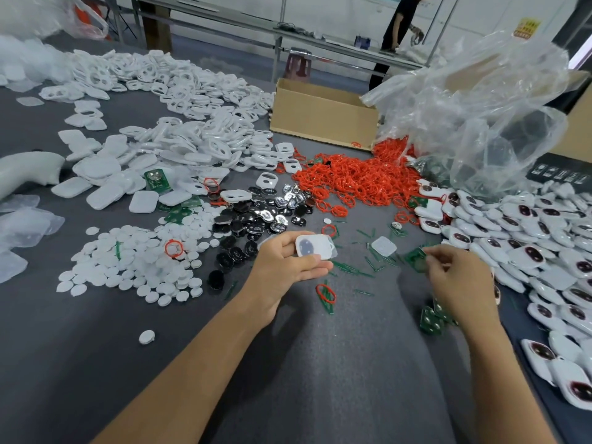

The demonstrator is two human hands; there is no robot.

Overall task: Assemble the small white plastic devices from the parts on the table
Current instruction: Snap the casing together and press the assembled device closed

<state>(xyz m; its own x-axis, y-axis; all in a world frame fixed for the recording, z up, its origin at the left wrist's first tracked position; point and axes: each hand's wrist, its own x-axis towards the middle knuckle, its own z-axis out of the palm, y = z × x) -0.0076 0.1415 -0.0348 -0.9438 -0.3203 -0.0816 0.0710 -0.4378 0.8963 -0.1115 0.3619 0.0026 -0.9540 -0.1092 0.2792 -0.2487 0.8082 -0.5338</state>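
Observation:
My left hand [288, 261] holds a small white plastic shell [315, 246], open side up, over the grey table. My right hand [455, 277] pinches a green circuit board [416, 259] just above the table, a hand's width to the right of the shell. A clear square cover [383, 245] lies between the two hands. More green boards [432, 320] lie under my right wrist. Finished white devices [528, 254] with dark oval windows are piled on the right.
White shells [179, 139] heap at the back left. White round discs [137, 261], black oval parts [256, 216] and red rings [355, 181] lie ahead. A cardboard box [323, 116] and a clear plastic bag [474, 107] stand behind. A person stands at the far bench.

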